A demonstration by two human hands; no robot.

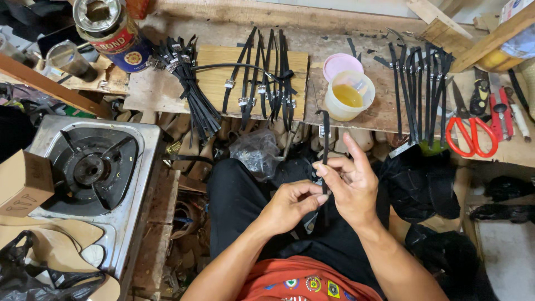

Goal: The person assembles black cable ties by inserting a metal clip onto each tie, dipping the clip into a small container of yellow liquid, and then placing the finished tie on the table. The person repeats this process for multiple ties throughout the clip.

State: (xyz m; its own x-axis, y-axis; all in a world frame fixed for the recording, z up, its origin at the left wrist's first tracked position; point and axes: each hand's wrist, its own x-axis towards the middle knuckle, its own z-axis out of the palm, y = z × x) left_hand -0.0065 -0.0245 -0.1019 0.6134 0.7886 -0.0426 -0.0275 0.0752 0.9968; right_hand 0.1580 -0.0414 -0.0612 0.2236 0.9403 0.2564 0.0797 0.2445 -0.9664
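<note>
Both my hands meet over my lap on one thin black strap [325,142] that stands upright with a small silver buckle near its top. My right hand [350,184] pinches the strap between thumb and fingers. My left hand [291,203] grips its lower end just below. On the wooden bench ahead lie more black straps: a fanned bundle [189,89] at the left, a row [267,78] on a pale board in the middle, and another row [418,92] at the right.
A plastic cup of yellow liquid [348,96] and a pink lid [341,64] stand on the bench. Red-handled scissors [471,134] lie at the right. A tin can [114,33] is at the back left. A gas stove [92,167] and a cardboard box [22,181] are to my left.
</note>
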